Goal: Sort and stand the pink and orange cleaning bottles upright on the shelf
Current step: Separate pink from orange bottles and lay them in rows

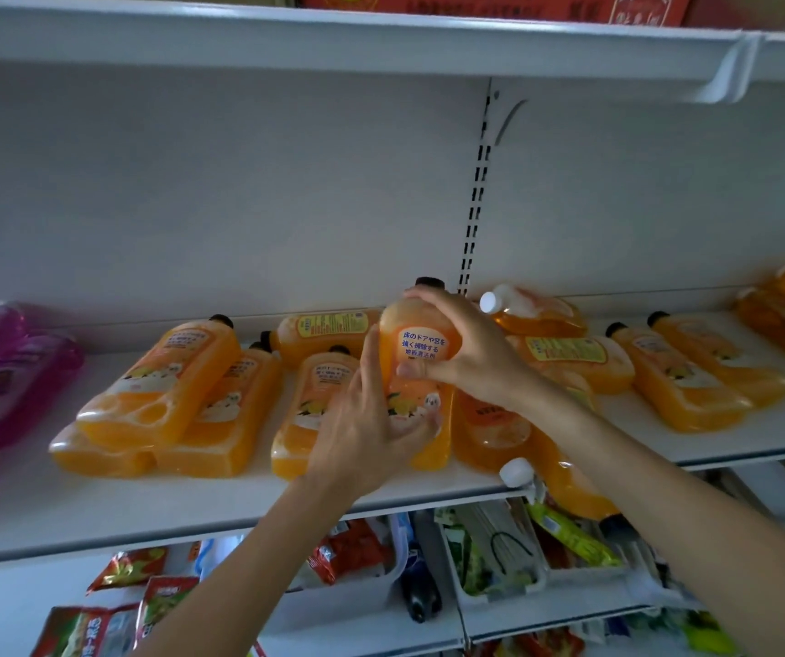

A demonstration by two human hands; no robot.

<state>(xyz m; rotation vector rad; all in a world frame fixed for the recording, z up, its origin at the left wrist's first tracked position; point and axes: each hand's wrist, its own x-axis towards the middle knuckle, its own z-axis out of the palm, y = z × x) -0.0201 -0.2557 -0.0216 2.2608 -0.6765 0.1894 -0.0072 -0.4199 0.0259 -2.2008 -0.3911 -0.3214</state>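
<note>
From the head view, the step in hand looks like the standing-up of one orange bottle (421,353) in the middle of the shelf (191,505). The left hand (367,433) is curled round its lower body from the 7 o'clock side. The right hand (466,353) clamps the shoulder from 3 o'clock, thumb across the label and fingers over the top. Neither hand is slack; both hold this same bottle. Its long axis runs close to vertical, and the black cap (430,282) points to 12 o'clock with the label facing out. Whether the base sits flat on the shelf I cannot tell, as the left hand and neighbouring bottles hide it. Around it the other orange bottles (163,386) lie flat in a loose heap, mostly with caps toward 1 o'clock; one to the right hangs neck-down over the shelf's front edge. The pink bottles (2,372) lie far off at 9 o'clock, blurred. Next, I'd judge, the base must be settled squarely in a cleared spot before either hand lets go.
</note>
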